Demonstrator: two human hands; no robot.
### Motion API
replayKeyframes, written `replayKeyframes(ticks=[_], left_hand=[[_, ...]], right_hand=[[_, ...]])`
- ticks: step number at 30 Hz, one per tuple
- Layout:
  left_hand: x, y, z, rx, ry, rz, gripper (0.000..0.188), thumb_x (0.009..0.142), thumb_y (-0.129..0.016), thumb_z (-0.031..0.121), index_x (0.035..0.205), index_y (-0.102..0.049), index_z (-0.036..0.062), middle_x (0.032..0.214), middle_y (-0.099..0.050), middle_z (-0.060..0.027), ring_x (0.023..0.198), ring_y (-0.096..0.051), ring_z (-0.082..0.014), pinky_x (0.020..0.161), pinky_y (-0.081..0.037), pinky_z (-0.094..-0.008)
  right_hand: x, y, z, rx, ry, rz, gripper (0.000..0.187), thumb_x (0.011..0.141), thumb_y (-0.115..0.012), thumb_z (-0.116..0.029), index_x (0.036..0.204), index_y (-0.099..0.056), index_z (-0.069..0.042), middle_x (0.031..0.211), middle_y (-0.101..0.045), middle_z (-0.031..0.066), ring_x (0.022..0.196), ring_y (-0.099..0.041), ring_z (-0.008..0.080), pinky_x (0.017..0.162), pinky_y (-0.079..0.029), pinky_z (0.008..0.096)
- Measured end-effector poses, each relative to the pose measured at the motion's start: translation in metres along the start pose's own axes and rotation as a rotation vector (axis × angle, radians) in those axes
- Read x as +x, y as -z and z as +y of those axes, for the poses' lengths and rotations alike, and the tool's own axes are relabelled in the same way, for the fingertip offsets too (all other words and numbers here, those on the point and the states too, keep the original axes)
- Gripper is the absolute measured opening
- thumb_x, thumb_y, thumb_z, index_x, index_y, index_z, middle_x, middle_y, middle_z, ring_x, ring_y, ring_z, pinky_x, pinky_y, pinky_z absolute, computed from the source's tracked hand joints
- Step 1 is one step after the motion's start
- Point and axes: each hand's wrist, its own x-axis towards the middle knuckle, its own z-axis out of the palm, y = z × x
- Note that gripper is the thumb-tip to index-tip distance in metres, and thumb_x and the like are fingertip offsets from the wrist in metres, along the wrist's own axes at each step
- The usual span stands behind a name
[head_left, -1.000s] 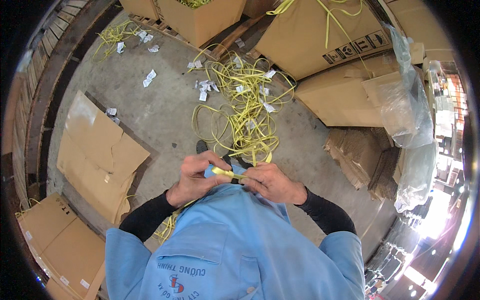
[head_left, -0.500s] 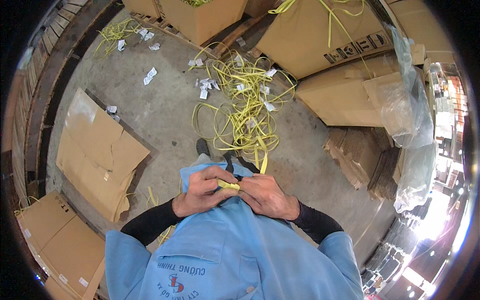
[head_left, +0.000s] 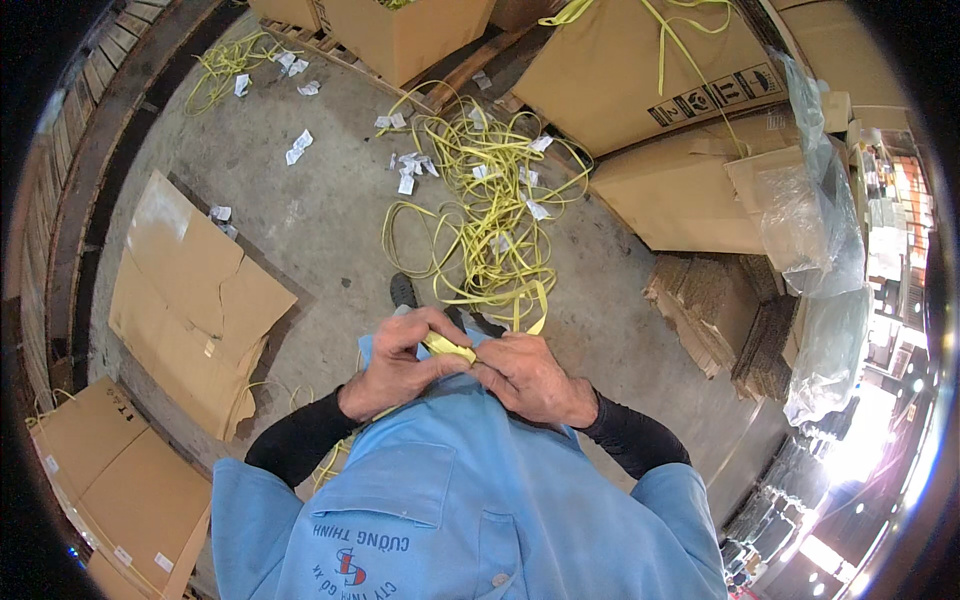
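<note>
One flat yellow plastic strap (head_left: 450,346), pinched btwn L hand (head_left: 402,357) & R hand (head_left: 530,378), cld be snagged by tangled yellow coils (head_left: 485,240).

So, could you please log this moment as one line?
left hand: pinching yellow strap | right hand: pinching same strap | floor: tangled yellow straps, cardboard sheet

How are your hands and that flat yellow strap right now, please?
Bare left hand and bare right hand close together. Flat yellow strap held by both, in front of light-blue cloth shirt. Tangled yellow straps on grey concrete floor beyond; hands unobstructed.
</note>
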Motion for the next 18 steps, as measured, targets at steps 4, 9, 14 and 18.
replayKeyframes(ticks=[4,9,14,18], left_hand=[[0.004,0.018,0.014,-0.198,0.189,-0.070,0.030,0.079,-0.078,0.002,0.107,-0.068,-0.0004,0.106,-0.068,-0.0096,0.098,-0.065,-0.0176,0.087,-0.050,-0.0289],[0.004,0.027,0.022,-0.155,0.440,-0.115,0.030,0.084,-0.066,-0.005,0.113,-0.064,-0.0009,0.110,-0.066,-0.0072,0.105,-0.062,-0.0135,0.093,-0.049,-0.0288],[-0.001,0.026,0.011,-0.235,0.454,-0.075,0.027,0.082,-0.069,-0.004,0.108,-0.063,-0.0010,0.103,-0.066,-0.0049,0.096,-0.062,-0.0115,0.088,-0.050,-0.0275],[-0.004,0.033,0.004,-0.283,0.490,-0.060,0.028,0.081,-0.073,-0.001,0.107,-0.062,-0.0003,0.100,-0.065,-0.0028,0.093,-0.061,-0.0094,0.084,-0.049,-0.0261]], right_hand=[[0.006,0.000,-0.004,0.156,-0.124,0.062,0.006,0.089,-0.061,-0.008,0.091,-0.062,-0.002,0.074,-0.060,0.0123,0.066,-0.058,0.0301,0.063,-0.047,0.0381],[0.010,0.002,-0.001,0.410,-0.244,0.055,0.018,0.093,-0.060,-0.016,0.093,-0.065,0.001,0.075,-0.063,0.0076,0.064,-0.060,0.0164,0.063,-0.048,0.0307],[0.013,-0.006,0.001,0.477,-0.336,0.035,0.022,0.093,-0.063,-0.019,0.094,-0.068,0.002,0.076,-0.066,0.0060,0.068,-0.060,0.0119,0.064,-0.048,0.0294],[0.015,-0.014,-0.002,0.451,-0.346,0.123,0.019,0.091,-0.065,-0.015,0.097,-0.068,0.003,0.077,-0.065,0.0091,0.068,-0.059,0.0145,0.062,-0.047,0.0308]])
